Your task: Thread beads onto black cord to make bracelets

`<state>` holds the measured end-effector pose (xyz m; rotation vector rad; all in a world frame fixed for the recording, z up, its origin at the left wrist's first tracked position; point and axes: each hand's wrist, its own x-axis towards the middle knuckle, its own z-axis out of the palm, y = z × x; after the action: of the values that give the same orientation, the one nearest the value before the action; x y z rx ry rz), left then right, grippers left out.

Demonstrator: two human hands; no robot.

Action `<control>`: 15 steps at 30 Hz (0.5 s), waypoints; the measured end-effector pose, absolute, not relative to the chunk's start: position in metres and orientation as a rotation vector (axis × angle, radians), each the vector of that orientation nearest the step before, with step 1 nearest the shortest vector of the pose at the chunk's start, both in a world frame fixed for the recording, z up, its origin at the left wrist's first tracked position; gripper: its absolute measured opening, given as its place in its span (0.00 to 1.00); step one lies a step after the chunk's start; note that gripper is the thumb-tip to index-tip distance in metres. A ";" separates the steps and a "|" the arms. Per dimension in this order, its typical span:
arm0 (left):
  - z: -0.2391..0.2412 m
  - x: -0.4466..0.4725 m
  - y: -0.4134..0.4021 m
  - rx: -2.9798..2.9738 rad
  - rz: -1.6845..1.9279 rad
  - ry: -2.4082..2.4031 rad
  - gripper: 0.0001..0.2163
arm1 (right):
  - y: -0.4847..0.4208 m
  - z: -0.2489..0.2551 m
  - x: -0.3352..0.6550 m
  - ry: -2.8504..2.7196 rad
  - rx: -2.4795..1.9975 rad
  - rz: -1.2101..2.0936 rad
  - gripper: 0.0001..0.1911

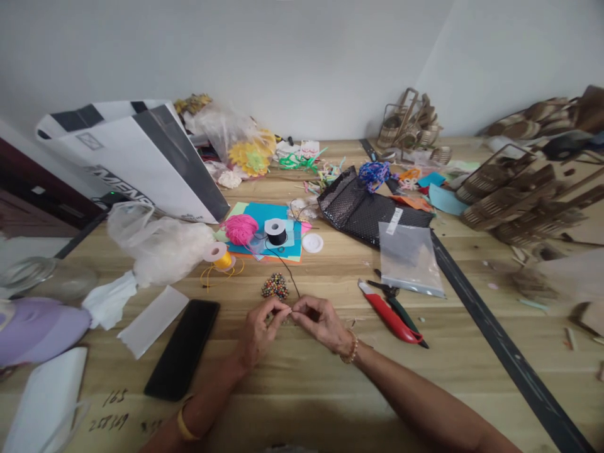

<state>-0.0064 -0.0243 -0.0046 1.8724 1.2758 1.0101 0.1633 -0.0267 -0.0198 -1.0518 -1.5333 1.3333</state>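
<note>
My left hand [264,324] and my right hand [323,322] meet over the table, thumb and forefinger of each pinched together. A thin black cord [291,275] runs from a spool of black cord [276,232] down into my right fingertips. Whatever sits between my left fingertips is too small to make out. Just beyond my left hand lies a heap of multicoloured beads [275,286], whether loose or strung I cannot tell. To the right of my hands are a red-handled cutter [391,316] and dark-handled pliers [401,308].
A black phone [182,349] lies by my left forearm. Behind the beads are a yellow thread spool [219,257], pink yarn [240,229] and blue paper [289,248]. A clear zip bag [410,258] overlaps a black bubble mailer [358,211]. Small woven baskets [509,189] stand at right.
</note>
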 end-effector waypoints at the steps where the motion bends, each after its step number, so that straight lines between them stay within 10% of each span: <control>1: -0.003 -0.005 -0.024 1.900 1.016 1.271 0.09 | -0.026 -0.019 0.165 -1.526 -1.069 1.332 0.16; 15: 0.011 0.001 -0.009 2.133 0.928 1.117 0.09 | -0.004 0.001 0.193 -1.746 -1.217 0.682 0.08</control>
<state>0.0007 -0.0089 0.0106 2.1326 1.1166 0.9282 0.1929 -0.0041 0.0014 -1.2169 -1.7462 0.6819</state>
